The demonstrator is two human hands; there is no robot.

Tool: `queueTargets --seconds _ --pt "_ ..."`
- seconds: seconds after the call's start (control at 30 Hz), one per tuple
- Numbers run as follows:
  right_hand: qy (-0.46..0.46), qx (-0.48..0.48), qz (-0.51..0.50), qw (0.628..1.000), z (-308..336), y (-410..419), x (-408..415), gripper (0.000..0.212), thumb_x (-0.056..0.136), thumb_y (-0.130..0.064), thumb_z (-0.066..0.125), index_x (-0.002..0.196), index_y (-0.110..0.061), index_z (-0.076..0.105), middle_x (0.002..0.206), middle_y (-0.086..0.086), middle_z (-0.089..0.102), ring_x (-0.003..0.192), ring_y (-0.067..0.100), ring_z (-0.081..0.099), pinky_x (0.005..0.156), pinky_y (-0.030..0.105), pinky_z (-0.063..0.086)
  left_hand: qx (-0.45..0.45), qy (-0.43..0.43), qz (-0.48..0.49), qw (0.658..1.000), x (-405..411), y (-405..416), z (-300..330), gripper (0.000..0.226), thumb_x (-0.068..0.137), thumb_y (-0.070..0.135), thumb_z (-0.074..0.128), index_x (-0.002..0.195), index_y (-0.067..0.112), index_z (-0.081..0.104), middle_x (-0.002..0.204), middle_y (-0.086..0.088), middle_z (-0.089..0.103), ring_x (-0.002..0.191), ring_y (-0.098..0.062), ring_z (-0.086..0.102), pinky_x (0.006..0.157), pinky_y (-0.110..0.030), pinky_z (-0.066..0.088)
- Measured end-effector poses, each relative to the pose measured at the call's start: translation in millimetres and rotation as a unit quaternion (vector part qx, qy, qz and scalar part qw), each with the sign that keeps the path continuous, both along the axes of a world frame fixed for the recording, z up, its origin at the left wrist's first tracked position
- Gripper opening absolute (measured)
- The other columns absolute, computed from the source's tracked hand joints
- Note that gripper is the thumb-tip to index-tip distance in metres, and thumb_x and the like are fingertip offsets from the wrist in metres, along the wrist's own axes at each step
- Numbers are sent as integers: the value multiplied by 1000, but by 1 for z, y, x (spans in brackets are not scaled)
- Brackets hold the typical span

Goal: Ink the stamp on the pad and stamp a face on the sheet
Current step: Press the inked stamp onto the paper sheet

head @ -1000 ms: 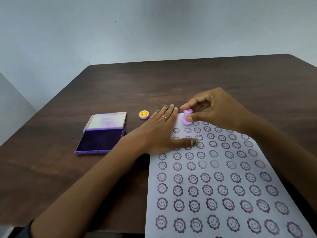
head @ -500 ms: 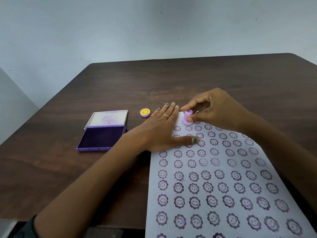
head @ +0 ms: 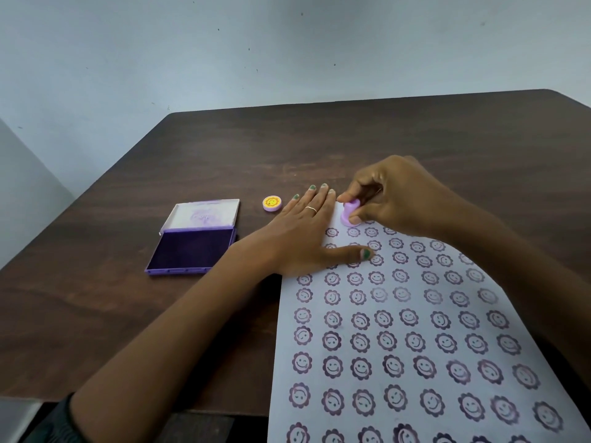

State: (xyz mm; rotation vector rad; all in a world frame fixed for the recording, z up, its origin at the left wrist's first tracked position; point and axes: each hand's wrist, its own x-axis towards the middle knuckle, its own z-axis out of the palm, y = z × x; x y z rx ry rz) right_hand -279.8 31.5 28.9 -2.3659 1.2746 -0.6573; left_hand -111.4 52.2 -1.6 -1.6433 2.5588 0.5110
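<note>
A small lilac stamp [head: 349, 213] stands face down on the far left corner of the white sheet [head: 415, 314], which is covered with rows of purple smiling flower faces. My right hand [head: 393, 196] pinches the stamp's knob between thumb and fingers. My left hand [head: 307, 231] lies flat, fingers spread, on the sheet's far left edge, thumb stretched across the printed faces. The purple ink pad [head: 192, 247] sits open to the left on the table, its clear lid folded back.
A round yellow and pink stamp cap [head: 272, 203] lies on the dark wooden table [head: 287, 145] between the ink pad and my left hand. A pale wall stands behind the table. The sheet hangs over the table's near edge.
Both hands keep their places, the stamp still pinched at the sheet's far corner. The view has shifted slightly.
</note>
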Motion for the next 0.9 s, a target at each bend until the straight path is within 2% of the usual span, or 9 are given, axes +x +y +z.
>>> queueTargets --seconds 0.1,0.23,0.4,0.57,0.77,0.9 --pt "-6 -1 -1 1000 1 -1 -1 24 64 -10 80 87 -13 72 86 1 73 70 -1 63 69 9 51 0 4 1 1000 0 0 0 119 60 82 25 148 12 -13 159 -5 -16 145 -15 -18 115 -31 -9" --pt "2 3 5 1000 0 -1 0 23 66 -9 79 87 -15 72 86 0 73 71 -2 63 71 4 46 0 3 0 1000 0 0 -1 120 58 83 24 148 13 -14 159 -5 -17 145 -16 -19 116 -33 -10" --pt "-3 14 4 1000 1 -2 -1 22 65 -11 79 84 -16 70 86 0 72 69 -2 62 66 3 47 2 4 -1 1000 0 -1 0 120 58 82 23 148 12 -15 159 -5 -17 144 -16 -19 114 -31 -11" --pt "3 22 8 1000 2 -3 0 22 67 -11 78 86 -18 70 86 -3 71 73 -1 63 64 7 51 -3 2 2 1000 1 0 0 112 70 78 31 148 12 -14 159 -6 -17 145 -16 -18 116 -34 -9" --pt "-13 31 6 999 0 -4 -1 22 65 -12 79 77 -26 67 75 -16 64 70 -5 63 61 0 46 -7 4 5 1000 0 -1 0 106 78 74 37 148 12 -14 159 -6 -16 145 -16 -18 119 -36 -7" --pt "-16 32 16 999 -1 -5 -4 23 66 -14 79 84 -24 69 80 -14 66 73 -1 64 70 7 50 -4 3 7 1000 0 -1 0 107 77 74 37 148 12 -14 159 -6 -16 145 -16 -18 119 -35 -8"
